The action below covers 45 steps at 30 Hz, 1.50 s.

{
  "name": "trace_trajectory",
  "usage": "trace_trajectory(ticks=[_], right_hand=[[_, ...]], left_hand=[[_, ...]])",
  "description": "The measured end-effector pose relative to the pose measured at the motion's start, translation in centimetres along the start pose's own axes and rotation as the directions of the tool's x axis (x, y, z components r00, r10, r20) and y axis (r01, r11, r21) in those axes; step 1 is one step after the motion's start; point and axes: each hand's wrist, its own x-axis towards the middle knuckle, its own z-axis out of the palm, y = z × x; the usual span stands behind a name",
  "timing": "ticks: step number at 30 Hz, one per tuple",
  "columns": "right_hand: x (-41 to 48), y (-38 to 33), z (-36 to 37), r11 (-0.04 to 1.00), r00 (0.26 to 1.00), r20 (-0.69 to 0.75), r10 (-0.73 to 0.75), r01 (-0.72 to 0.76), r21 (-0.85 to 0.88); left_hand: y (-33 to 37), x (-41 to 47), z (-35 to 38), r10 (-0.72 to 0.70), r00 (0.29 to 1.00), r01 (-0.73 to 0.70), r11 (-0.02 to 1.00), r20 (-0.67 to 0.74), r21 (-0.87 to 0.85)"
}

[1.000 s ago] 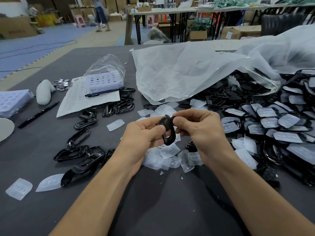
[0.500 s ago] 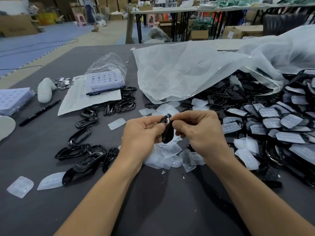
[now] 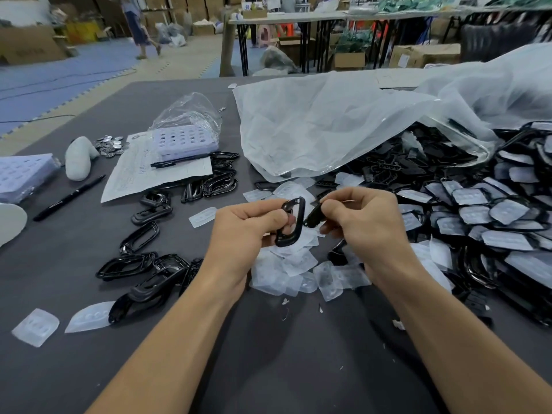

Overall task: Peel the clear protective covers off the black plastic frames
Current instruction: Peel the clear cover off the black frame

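My left hand [image 3: 245, 231] grips a glossy black plastic frame [image 3: 299, 219], held upright above the table with its opening showing. My right hand [image 3: 367, 222] pinches a small dark piece [image 3: 313, 216] just to the right of the frame, apart from it; whether it is the cover I cannot tell. Loose clear covers [image 3: 286, 264] lie heaped under both hands. Bare black frames [image 3: 140, 264] are spread at the left. A big heap of frames with covers on them [image 3: 478, 210] fills the right side.
A large clear plastic bag [image 3: 343, 124] drapes over the back of the heap. At the left lie a paper sheet [image 3: 134, 177], a bagged lilac tray [image 3: 185, 141], a black marker [image 3: 68, 198], small metal discs [image 3: 109, 143] and a white lump [image 3: 77, 158].
My hands have drawn apart. The dark piece, earlier against the frame, now sits in my right hand away from it, and the frame's opening is visible.
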Motion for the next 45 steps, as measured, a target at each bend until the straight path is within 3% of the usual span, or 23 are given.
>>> trace_trajectory(ticks=[4,8,15,17,21,26,32,39,45], right_hand=[[-0.5,-0.2,0.6,0.995,0.982,0.181,0.059,-0.073,0.073],[-0.6,-0.6,0.6,0.951,0.953,0.260,0.155,-0.215,0.222],[-0.5,-0.7,0.4,0.751,0.898,0.323,0.299,-0.430,0.502],[-0.7,-0.7,0.6,0.747,0.883,0.349,0.313,-0.456,0.484],[-1.1,-0.6,0.9,0.867,0.883,0.370,0.288,-0.405,0.291],[-0.8,-1.0,0.0,0.922,0.855,0.452,0.255,-0.356,0.153],[-1.0,-0.8,0.0,0.901,0.845,0.488,0.219,-0.367,0.230],[-1.3,-0.7,0.7,0.920,0.879,0.433,0.202,-0.322,0.224],[-1.3,-0.5,0.9,0.906,0.896,0.379,0.232,-0.341,0.251]], left_hand=[[-0.1,-0.2,0.2,-0.011,0.996,0.003,0.996,0.090,0.085],[-0.1,-0.2,0.1,-0.013,0.998,0.010,0.998,0.054,0.065],[0.0,-0.3,0.4,-0.023,1.000,0.023,0.996,-0.002,-0.082],[0.0,-0.3,0.5,-0.019,1.000,0.016,0.995,-0.024,-0.101],[-0.1,-0.3,0.4,0.010,0.997,-0.019,0.993,-0.078,-0.120],[0.1,-0.4,0.4,0.043,0.997,-0.050,0.993,-0.065,-0.105],[-0.2,-0.4,0.5,0.133,0.986,-0.125,0.989,-0.101,0.084],[-0.4,-0.5,0.3,0.191,0.977,-0.161,0.951,-0.092,0.264],[-0.5,-0.5,0.4,0.174,0.983,-0.148,0.943,-0.062,0.299]])
